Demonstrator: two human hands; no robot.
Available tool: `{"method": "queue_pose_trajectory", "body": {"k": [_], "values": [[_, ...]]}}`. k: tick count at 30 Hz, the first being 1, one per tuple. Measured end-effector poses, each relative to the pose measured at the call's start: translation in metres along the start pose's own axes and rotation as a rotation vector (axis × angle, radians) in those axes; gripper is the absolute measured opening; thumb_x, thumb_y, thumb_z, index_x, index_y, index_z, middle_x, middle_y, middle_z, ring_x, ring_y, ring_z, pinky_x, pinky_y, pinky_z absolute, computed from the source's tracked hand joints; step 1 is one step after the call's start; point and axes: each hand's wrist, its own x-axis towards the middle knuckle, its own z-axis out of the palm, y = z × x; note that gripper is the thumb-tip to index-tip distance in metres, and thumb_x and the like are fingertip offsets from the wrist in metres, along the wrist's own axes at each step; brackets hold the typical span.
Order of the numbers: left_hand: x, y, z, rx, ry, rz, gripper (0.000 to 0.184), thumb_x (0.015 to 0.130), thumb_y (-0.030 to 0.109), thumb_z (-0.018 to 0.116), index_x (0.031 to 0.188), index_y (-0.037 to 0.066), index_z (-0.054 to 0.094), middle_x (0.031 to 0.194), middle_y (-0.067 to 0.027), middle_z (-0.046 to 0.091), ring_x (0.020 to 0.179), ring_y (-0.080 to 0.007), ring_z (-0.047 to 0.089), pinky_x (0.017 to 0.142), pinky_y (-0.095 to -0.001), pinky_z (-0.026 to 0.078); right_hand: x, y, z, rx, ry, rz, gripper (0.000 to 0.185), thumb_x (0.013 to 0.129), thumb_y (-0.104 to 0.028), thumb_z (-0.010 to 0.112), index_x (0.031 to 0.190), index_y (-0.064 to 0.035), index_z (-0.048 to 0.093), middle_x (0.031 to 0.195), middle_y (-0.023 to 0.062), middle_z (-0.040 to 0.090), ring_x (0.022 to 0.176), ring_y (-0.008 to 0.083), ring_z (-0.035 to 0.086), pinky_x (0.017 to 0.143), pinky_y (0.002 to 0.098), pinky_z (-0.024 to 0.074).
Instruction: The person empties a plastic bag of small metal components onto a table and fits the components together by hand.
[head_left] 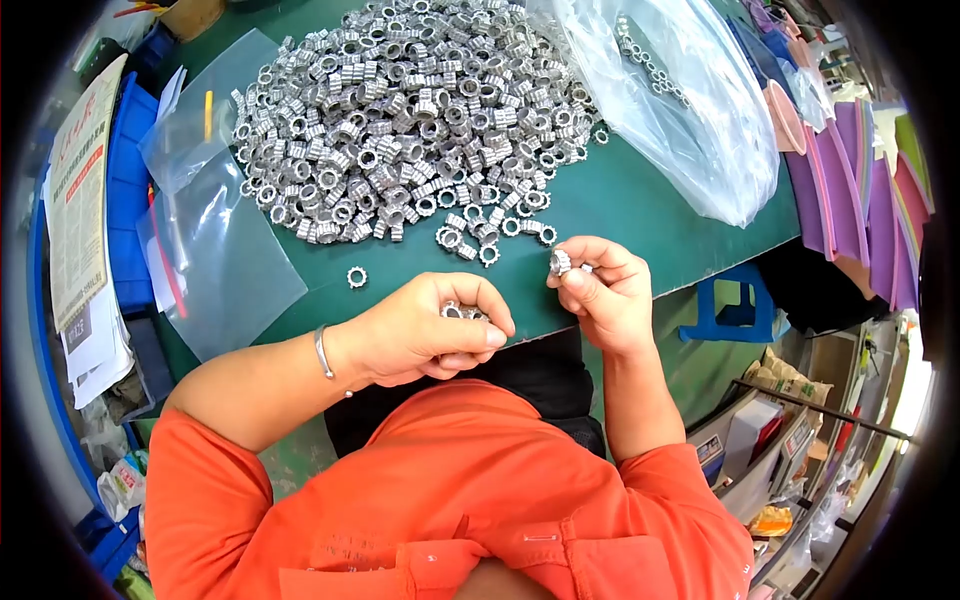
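Note:
My left hand (430, 330) is curled closed near the table's front edge, with a few silver toothed metal rings (462, 312) showing between its fingers and thumb. My right hand (605, 290) pinches one silver toothed ring (560, 262) between thumb and fingertips, just beyond the edge of the green table (640, 190). A large heap of the same rings (410, 120) lies in front of both hands. Several loose rings (488, 256) have spread from the heap toward me, and a single ring (357, 277) lies flat by my left wrist.
A clear plastic bag (690, 110) with some rings inside covers the far right of the table. Clear plastic sheets (220, 250) lie at left, beside a blue tray (130, 190) and a newspaper (85, 190). A blue stool (735, 305) and purple foam pieces (850, 190) are at right.

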Motion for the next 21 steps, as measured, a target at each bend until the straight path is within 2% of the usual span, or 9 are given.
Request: {"method": "queue_pose_trajectory", "body": {"k": [7, 10, 12, 14, 16, 17, 18, 20, 21], "values": [[0.002, -0.003, -0.002, -0.041, -0.008, 0.007, 0.008, 0.084, 0.004, 0.061, 0.091, 0.003, 0.056, 0.071, -0.0056, 0.053, 0.050, -0.0054, 0.036, 0.041, -0.0182, 0.026, -0.001, 0.002, -0.004, -0.043, -0.023, -0.034, 0.019, 0.083, -0.002, 0.063, 0.101, 0.0027, 0.061, 0.080, 0.0088, 0.064, 0.058, 0.0059, 0.048, 0.049, 0.0185, 0.0371], [0.001, -0.001, -0.003, -0.019, -0.025, 0.015, 0.008, 0.085, 0.005, 0.060, 0.092, 0.003, 0.056, 0.071, -0.0040, 0.051, 0.051, -0.0049, 0.036, 0.040, -0.0176, 0.025, 0.001, 0.000, -0.012, 0.389, -0.111, -0.052, 0.019, 0.089, -0.014, 0.053, 0.095, 0.0030, 0.059, 0.080, 0.0137, 0.058, 0.052, 0.0126, 0.042, 0.043, 0.0195, 0.0302], [0.001, -0.001, -0.003, -0.018, -0.038, 0.017, 0.008, 0.086, 0.007, 0.059, 0.092, 0.003, 0.055, 0.071, -0.0023, 0.050, 0.052, -0.0043, 0.037, 0.040, -0.0171, 0.024, 0.006, -0.013, -0.010, 0.550, -0.071, -0.080, 0.023, 0.089, -0.019, 0.052, 0.092, 0.0033, 0.057, 0.080, 0.0146, 0.055, 0.052, 0.0140, 0.041, 0.041, 0.0207, 0.0296], [0.001, -0.001, -0.002, -0.003, -0.012, 0.012, 0.009, 0.086, 0.007, 0.059, 0.092, 0.003, 0.055, 0.071, -0.0028, 0.050, 0.052, -0.0044, 0.037, 0.040, -0.0171, 0.024, 0.008, -0.021, -0.021, 0.166, 0.028, -0.039, 0.010, 0.085, -0.008, 0.058, 0.085, 0.0015, 0.061, 0.070, 0.0080, 0.055, 0.056, 0.0117, 0.044, 0.045, 0.0215, 0.0332], [0.002, -0.001, -0.002, -0.011, -0.009, 0.013, 0.009, 0.086, 0.007, 0.059, 0.092, 0.003, 0.055, 0.072, -0.0032, 0.051, 0.052, -0.0044, 0.037, 0.040, -0.0171, 0.024, 0.012, -0.018, -0.005, -0.654, 0.213, -0.181, 0.006, 0.080, -0.003, 0.064, 0.084, 0.0009, 0.064, 0.066, 0.0038, 0.055, 0.059, 0.0099, 0.048, 0.050, 0.0216, 0.0368], [0.002, -0.001, -0.002, -0.012, -0.011, 0.015, 0.009, 0.086, 0.007, 0.059, 0.092, 0.003, 0.055, 0.072, -0.0034, 0.051, 0.052, -0.0044, 0.037, 0.040, -0.0171, 0.024, 0.018, -0.015, 0.002, -0.951, 0.185, -0.390, 0.011, 0.077, -0.003, 0.068, 0.087, -0.0001, 0.066, 0.067, 0.0046, 0.055, 0.059, 0.0114, 0.051, 0.053, 0.0234, 0.0400], [0.002, -0.001, -0.002, -0.011, -0.013, 0.017, 0.009, 0.086, 0.007, 0.059, 0.092, 0.003, 0.055, 0.072, -0.0036, 0.051, 0.051, -0.0044, 0.037, 0.040, -0.0172, 0.024, 0.019, -0.016, 0.010, -1.144, 0.190, -0.408, 0.014, 0.076, -0.004, 0.068, 0.089, -0.0024, 0.066, 0.068, 0.0086, 0.054, 0.059, 0.0171, 0.053, 0.055, 0.0287, 0.0435], [0.002, -0.002, -0.003, -0.023, -0.007, 0.016, 0.008, 0.085, 0.005, 0.060, 0.092, 0.003, 0.056, 0.071, -0.0044, 0.052, 0.050, -0.0047, 0.037, 0.040, -0.0176, 0.025, 0.021, -0.007, 0.014, -1.368, 0.167, -0.421, 0.017, 0.075, -0.005, 0.069, 0.091, -0.0033, 0.066, 0.070, 0.0102, 0.054, 0.060, 0.0232, 0.055, 0.057, 0.0319, 0.0455], [0.002, -0.002, -0.003, -0.033, -0.004, 0.016, 0.008, 0.084, 0.004, 0.060, 0.091, 0.003, 0.057, 0.071, -0.0053, 0.053, 0.049, -0.0051, 0.036, 0.041, -0.0181, 0.026, 0.021, -0.008, 0.016, -1.359, 0.148, -0.410, 0.016, 0.075, -0.004, 0.067, 0.091, -0.0033, 0.063, 0.071, 0.0106, 0.053, 0.062, 0.0252, 0.056, 0.058, 0.0338, 0.0463]]}}
